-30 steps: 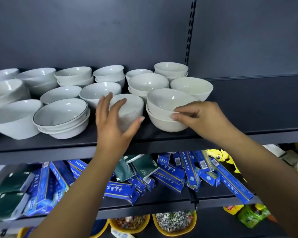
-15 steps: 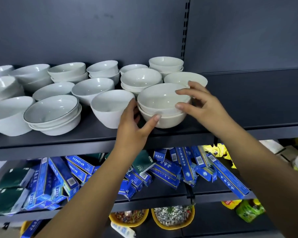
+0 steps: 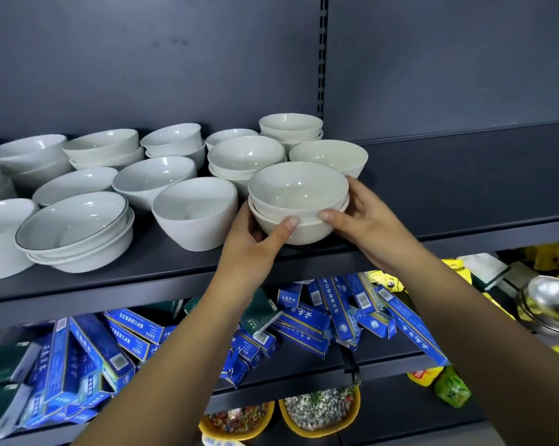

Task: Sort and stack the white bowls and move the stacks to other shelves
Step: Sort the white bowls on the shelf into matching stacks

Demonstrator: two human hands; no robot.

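A two-bowl stack (image 3: 298,204) is clamped between the left hand (image 3: 252,252) and right hand (image 3: 368,220) fingers at the shelf (image 3: 464,194) front, unmoved, while many bowls beyond the fingers are left unsorted.

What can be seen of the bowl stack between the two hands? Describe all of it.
The two-bowl stack is glossy off-white, ceramic by its look, one bowl nested upright inside a like one whose rim shows just below. Both are round, deep and empty. It sits at the front edge of the dark shelf, beside a slanted white bowl. The left hand clasps its left side, thumb on the lower rim; the right hand clasps the right. Whether it is lifted cannot be told.
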